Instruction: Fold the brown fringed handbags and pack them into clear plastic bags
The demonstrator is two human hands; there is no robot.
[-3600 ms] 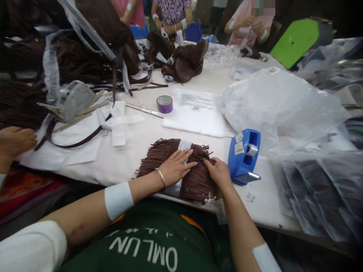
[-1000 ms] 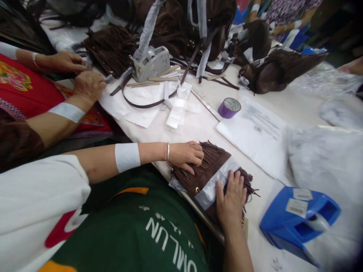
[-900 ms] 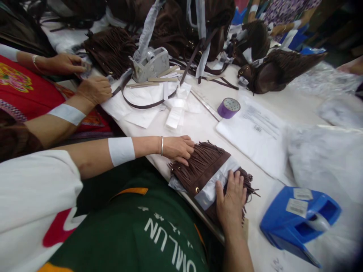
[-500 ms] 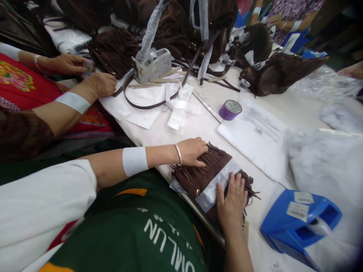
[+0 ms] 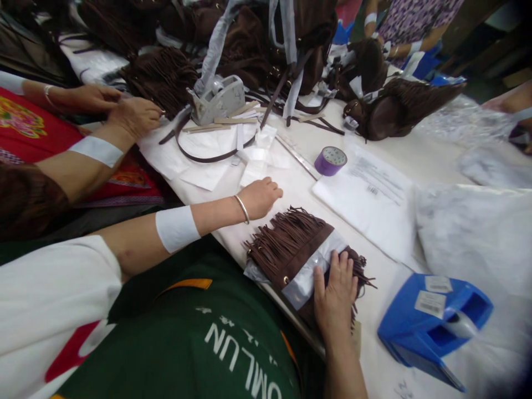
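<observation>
A dark brown fringed bag (image 5: 300,250) lies at the table's near edge, with a pale wrap band (image 5: 316,269) across its middle. My right hand (image 5: 337,291) rests flat on the bag's right part, fingers apart over the band's end and the fringe. Off the bag's upper left side, my left hand (image 5: 261,197) hovers above or touches the white table, its fingers curled together; whether something small is between them is hidden. The fringe on the left side is spread out loosely.
A blue tape dispenser (image 5: 432,327) stands at right. Purple tape (image 5: 330,160) sits beside a white printed packet (image 5: 368,191). A grey dispenser (image 5: 220,100), paper scraps and brown bags (image 5: 390,113) lie farther back. A co-worker's hands (image 5: 135,116) are at upper left.
My left hand has let go of the fringe and moved left, off the bag, its fingers curling in. My right hand stays on the bag. The whole view has shifted slightly.
</observation>
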